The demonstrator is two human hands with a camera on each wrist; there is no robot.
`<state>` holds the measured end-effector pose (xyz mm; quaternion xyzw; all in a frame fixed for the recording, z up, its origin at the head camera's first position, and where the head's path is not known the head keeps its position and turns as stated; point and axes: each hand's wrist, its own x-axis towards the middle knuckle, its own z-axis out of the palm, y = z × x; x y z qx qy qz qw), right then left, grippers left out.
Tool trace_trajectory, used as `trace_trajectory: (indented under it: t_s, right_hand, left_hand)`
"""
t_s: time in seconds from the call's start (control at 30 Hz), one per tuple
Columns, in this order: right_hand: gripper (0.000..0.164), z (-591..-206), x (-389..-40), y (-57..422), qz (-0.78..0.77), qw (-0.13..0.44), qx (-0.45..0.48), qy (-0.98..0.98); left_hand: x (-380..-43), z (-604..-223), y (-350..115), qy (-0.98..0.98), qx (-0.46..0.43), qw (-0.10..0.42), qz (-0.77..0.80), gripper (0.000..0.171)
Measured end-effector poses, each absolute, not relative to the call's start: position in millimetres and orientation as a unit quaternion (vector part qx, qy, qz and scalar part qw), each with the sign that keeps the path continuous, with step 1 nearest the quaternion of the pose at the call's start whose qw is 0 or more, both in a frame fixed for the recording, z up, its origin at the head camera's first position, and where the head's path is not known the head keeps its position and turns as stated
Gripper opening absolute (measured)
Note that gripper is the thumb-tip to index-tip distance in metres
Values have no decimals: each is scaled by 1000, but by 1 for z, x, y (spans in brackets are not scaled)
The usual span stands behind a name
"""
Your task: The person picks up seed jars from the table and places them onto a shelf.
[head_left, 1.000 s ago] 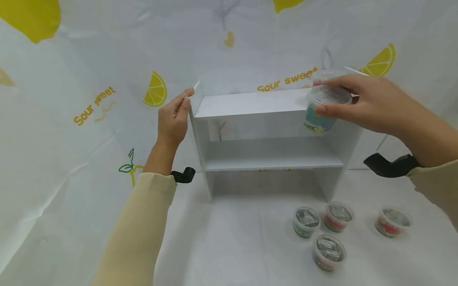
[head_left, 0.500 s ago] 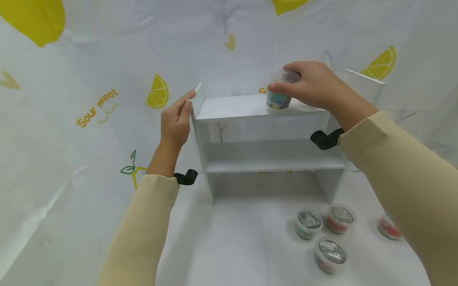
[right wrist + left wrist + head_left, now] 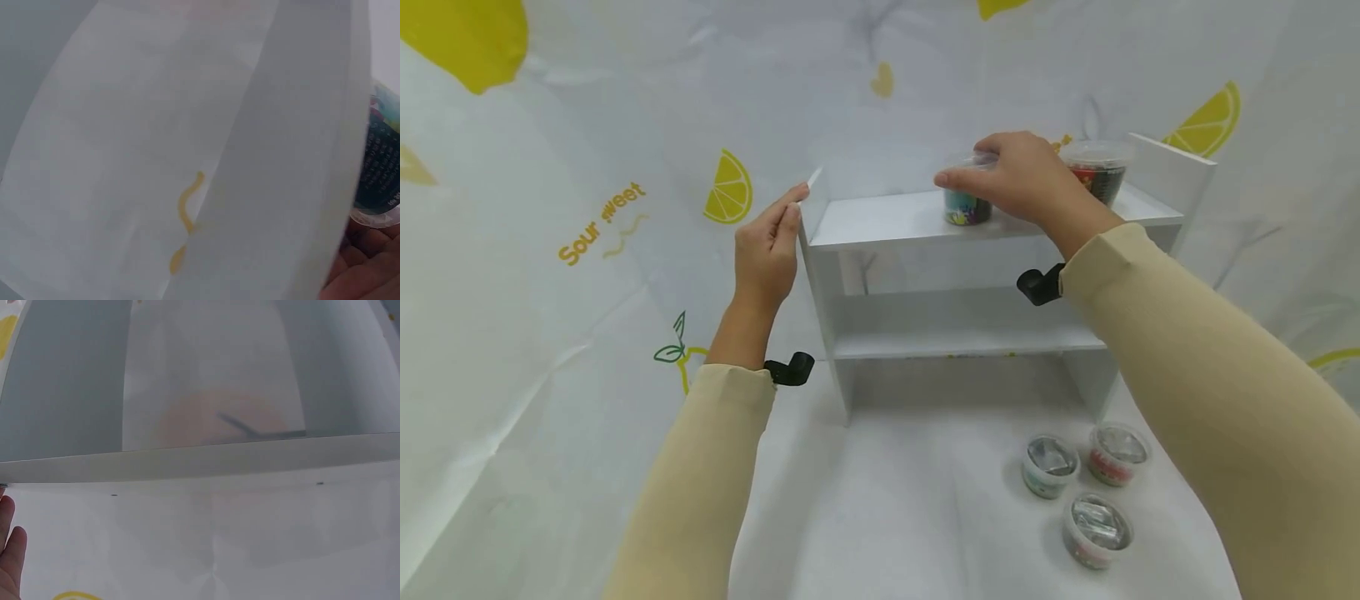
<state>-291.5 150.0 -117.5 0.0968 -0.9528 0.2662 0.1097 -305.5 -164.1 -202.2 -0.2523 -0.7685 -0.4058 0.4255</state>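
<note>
In the head view my left hand (image 3: 767, 250) pinches the upper left side panel of a white shelf unit (image 3: 887, 221). My right hand (image 3: 1022, 179) grips a clear plastic cup with a teal label (image 3: 966, 208) near its lidded top. The cup is upright at the top shelf, near its middle; its base appears to touch the board. To its right on the same shelf stands a cup with a red and dark label (image 3: 1093, 171), partly behind my right hand. In the right wrist view the held cup (image 3: 381, 162) shows only at the right edge.
On the white table in front of the unit stand three small tubs with silvery tops: a green-labelled tub (image 3: 1049, 467), a red-labelled tub (image 3: 1118, 454) and a nearer tub (image 3: 1097, 531). A lemon-printed white sheet (image 3: 662, 108) hangs behind. My right sleeve (image 3: 1210, 333) covers the right side.
My right hand has carried the teal-labelled cup leftward and down to the top shelf, uncovering the red and dark cup. My left hand has stayed put. My sleeve now covers the rightmost tub.
</note>
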Motion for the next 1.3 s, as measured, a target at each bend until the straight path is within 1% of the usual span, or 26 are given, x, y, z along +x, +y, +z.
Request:
trace_trajectory:
  t_s: [0.3, 0.63, 0.93, 1.0, 1.07, 1.2, 1.3]
  right_hand:
    - [100, -120, -298, 144, 292, 129, 84, -944]
    - [105, -127, -298, 141, 292, 112, 64, -948]
    - [107, -127, -296, 143, 284, 114, 69, -949]
    - [106, -127, -291, 146, 298, 127, 76, -943]
    - [103, -126, -284, 150, 309, 157, 90, -934]
    - [87, -124, -260, 163, 332, 232, 133, -905]
    - [79, -127, -235, 175, 331, 285, 174, -882]
  left_hand:
    - [-304, -200, -166, -759, -255, 438, -407, 32]
    - [-308, -204, -166, -753, -262, 440, -413, 32]
    - [-308, -204, -163, -753, -262, 439, -414, 32]
    - [-308, -205, -162, -752, -263, 441, -413, 32]
    - [-309, -205, -160, -749, -267, 443, -414, 32]
    - [-310, -204, -157, -748, -273, 446, -409, 32]
    - [-310, -202, -156, -748, -269, 448, -409, 33]
